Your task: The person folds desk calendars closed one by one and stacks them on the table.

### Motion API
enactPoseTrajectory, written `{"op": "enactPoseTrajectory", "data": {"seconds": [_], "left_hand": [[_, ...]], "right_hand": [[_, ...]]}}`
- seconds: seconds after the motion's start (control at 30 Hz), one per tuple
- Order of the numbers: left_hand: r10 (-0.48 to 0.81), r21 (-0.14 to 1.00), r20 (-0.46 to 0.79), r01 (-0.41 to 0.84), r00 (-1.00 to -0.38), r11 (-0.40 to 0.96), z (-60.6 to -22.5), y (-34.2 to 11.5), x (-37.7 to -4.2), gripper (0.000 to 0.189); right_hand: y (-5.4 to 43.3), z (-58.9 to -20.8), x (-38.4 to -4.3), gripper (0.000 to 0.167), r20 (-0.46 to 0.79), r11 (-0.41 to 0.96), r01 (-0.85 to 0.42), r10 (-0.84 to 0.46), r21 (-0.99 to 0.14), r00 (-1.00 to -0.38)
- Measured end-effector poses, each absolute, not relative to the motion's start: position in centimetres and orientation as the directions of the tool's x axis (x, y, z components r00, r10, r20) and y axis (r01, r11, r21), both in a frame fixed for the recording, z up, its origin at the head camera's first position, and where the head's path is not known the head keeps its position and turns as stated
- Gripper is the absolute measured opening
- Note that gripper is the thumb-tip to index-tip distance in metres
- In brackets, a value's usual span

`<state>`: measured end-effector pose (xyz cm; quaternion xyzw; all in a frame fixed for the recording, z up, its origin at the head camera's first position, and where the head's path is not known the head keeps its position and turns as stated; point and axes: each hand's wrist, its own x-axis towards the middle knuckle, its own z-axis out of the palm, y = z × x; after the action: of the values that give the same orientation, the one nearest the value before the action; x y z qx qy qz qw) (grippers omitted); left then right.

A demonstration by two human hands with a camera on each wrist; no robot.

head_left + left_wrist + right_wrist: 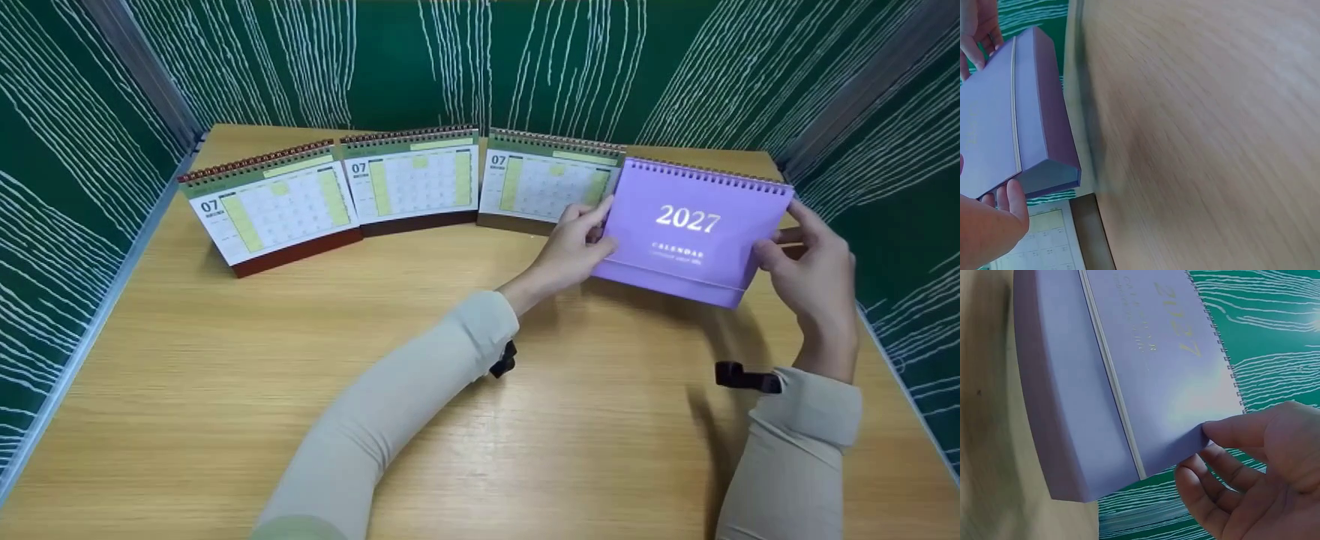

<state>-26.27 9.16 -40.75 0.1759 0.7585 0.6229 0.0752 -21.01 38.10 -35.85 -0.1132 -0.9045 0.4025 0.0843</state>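
- The purple calendar (pixel 675 266) is held up above the table (pixel 450 420), hollow base showing!
- Left edge gripped by the left hand (pixel 568 247), right edge pinched by the right hand (pixel 816 281).
- Alongside, three calendars (pixel 420 184) are lined up.

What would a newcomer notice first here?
Probably the purple 2027 calendar, held at its sides by the left hand and right hand, at the right of the head view. To its left, three calendars showing 07 stand in a curved row on the table. Behind rises a white-streaked green wall.
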Motion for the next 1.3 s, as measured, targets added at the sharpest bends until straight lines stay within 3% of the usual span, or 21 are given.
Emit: {"op": "enactPoseTrajectory", "data": {"seconds": [0.73,1.3], "left_hand": [[0.205,0.973,0.193,0.215,-0.960,0.089,-39.7,1.9,-23.7,0.062],[0.133,0.978,0.091,0.114,-0.987,0.173,-40.0,-4.5,-22.7,0.057]], "right_hand": [[32.4,-34.7,-21.2,0.069,0.082,0.559,-0.042,0.047,-0.828,-0.996],[26.7,-36.4,-22.1,0.066,0.007,0.419,-0.035,-0.068,-0.907,-0.998]]}}
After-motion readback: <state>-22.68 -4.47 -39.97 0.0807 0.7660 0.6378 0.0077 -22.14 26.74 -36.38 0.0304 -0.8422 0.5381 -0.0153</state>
